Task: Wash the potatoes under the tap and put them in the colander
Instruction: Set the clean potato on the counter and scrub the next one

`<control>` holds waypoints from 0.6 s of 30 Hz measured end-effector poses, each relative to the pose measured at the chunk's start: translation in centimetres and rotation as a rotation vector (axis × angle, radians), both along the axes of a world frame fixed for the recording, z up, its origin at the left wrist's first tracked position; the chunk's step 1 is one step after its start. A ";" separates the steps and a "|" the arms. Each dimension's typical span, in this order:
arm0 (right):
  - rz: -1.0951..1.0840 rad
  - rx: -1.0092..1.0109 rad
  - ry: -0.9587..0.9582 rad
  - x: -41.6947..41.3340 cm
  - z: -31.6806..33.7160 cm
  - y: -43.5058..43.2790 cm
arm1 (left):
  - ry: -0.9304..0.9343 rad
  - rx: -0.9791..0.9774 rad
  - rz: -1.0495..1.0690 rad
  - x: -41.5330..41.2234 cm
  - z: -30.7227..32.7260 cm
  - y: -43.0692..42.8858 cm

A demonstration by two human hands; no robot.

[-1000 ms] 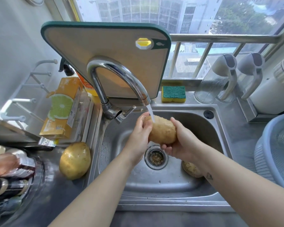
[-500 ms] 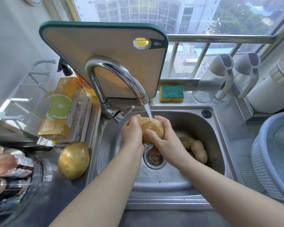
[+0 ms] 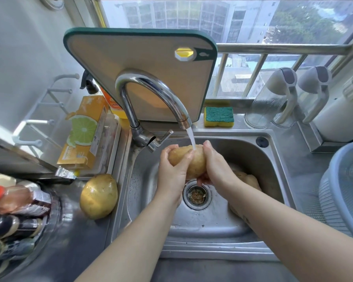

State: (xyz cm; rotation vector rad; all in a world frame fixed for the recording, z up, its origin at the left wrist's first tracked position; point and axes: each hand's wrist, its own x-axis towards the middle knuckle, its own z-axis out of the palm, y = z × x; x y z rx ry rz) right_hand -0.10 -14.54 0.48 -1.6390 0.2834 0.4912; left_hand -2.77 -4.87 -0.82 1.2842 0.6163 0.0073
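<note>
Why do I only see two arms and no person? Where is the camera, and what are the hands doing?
The camera is worn on the person's head and looks down, so you see what they see: just their own arms. There is no machine here, only two bare hands. The left hand and the right hand both have a grip on one potato. They hold it under the water running from the tap into the sink. Some other potatoes lie in the sink, partly hidden behind the right arm. A big potato sits on the counter to the left of the sink. The blue colander stands on the right, and the part in view has nothing in it. A sponge and a cutting board are behind the sink.
</note>
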 end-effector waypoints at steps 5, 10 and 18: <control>0.109 -0.017 -0.122 -1.3 -0.4 0.8 | 0.082 -0.054 0.176 0.3 0.1 0.2; -0.139 0.228 0.237 -0.9 0.6 1.5 | -0.193 0.385 0.021 -0.8 -0.1 0.3; -0.218 0.391 0.269 -0.9 0.0 1.6 | -0.259 0.345 0.095 -0.8 -0.2 0.9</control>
